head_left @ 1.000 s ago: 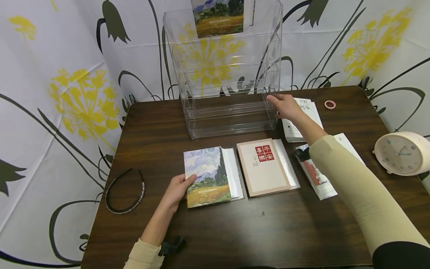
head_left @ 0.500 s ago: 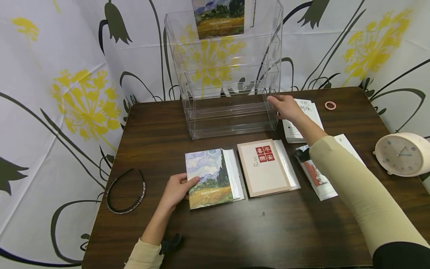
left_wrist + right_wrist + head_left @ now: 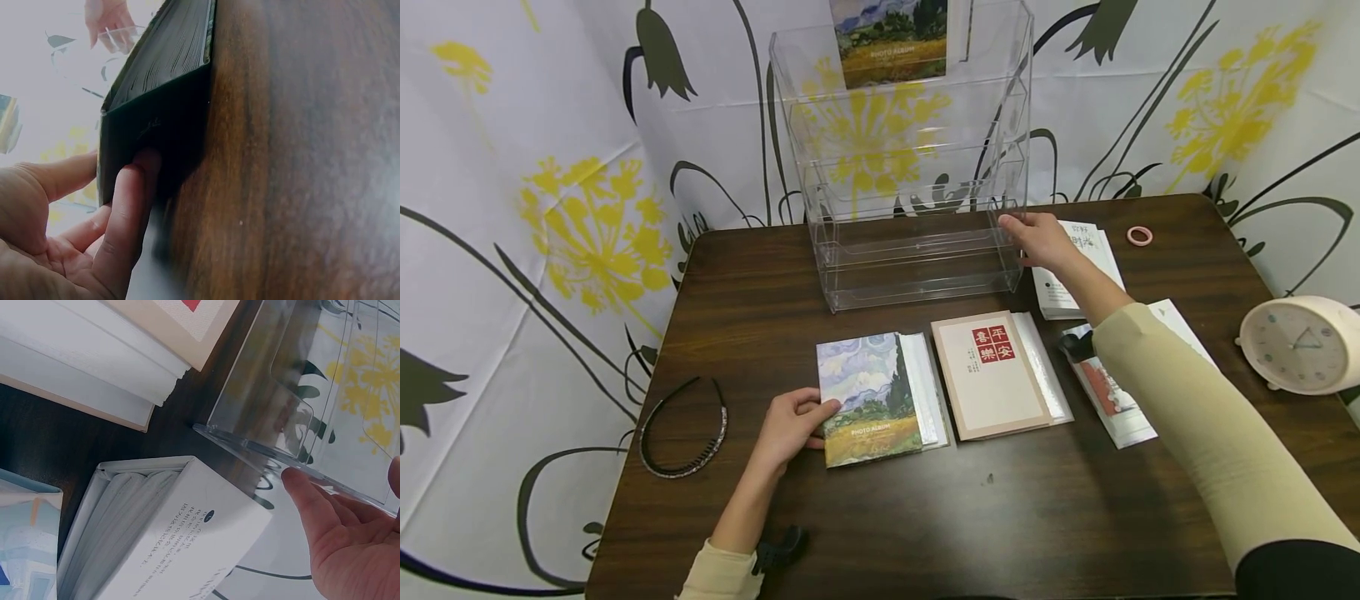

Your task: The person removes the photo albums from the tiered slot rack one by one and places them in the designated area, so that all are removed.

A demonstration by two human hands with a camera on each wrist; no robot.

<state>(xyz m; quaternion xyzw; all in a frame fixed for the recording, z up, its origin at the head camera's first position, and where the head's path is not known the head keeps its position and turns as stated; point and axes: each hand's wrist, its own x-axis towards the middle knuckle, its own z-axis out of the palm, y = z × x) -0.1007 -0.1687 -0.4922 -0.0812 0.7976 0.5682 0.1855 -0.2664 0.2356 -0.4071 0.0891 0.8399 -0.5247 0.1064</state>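
In the head view my left hand (image 3: 787,429) is at the left edge of a photo album (image 3: 865,383) with a painted landscape cover, lying on the table. Its thumb lies over the cover's edge. The left wrist view shows the fingers (image 3: 122,212) against the album's dark spine (image 3: 140,128), with plastic pages above it. My right hand (image 3: 1041,242) holds the right side of a clear tiered display rack (image 3: 917,271). Close up in the right wrist view, the fingertips (image 3: 297,481) meet the rack's clear side panel (image 3: 269,447). Another landscape album (image 3: 892,54) stands in the top tier.
A beige album (image 3: 988,375) with red characters lies beside the landscape one. Near my right arm are a white album (image 3: 1060,292) and a picture-covered album (image 3: 1112,400). Farther out sit a pink ring (image 3: 1138,237), a clock (image 3: 1296,343) and, at left, a black headband (image 3: 681,475).
My left hand has shifted slightly left relative to the landscape album, its thumb now covering less of the cover. My right hand stays at the rack.
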